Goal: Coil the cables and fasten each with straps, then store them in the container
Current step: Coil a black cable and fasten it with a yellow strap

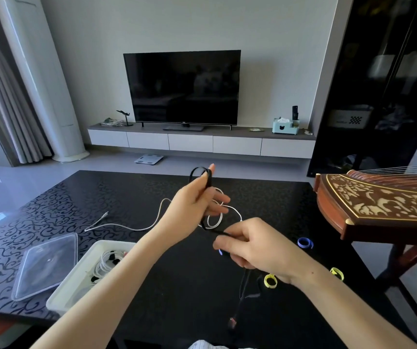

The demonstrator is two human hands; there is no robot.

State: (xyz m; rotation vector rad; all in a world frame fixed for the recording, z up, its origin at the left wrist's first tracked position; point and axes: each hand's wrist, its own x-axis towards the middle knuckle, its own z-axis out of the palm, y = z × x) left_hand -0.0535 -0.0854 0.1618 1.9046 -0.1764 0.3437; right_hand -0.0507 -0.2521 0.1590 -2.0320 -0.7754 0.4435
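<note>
My left hand (195, 204) is raised over the black table (152, 187) and pinches a loop of black cable (198, 172) near its top. The same cable runs down to my right hand (255, 245), which grips it; the rest hangs below, ending in a plug (232, 322) near the table's front edge. A white cable (139, 226) lies loose on the table behind my hands. The white container (64, 295) at the lower left holds coiled white cables (106, 263). Yellow straps (270, 281) and a blue strap (305, 243) lie to the right.
A clear lid (46, 265) lies left of the container. A wooden zither (383, 202) on a stand overhangs the table's right side. Beyond the table are a TV (182, 88) on a low cabinet and a floor scale (149, 159).
</note>
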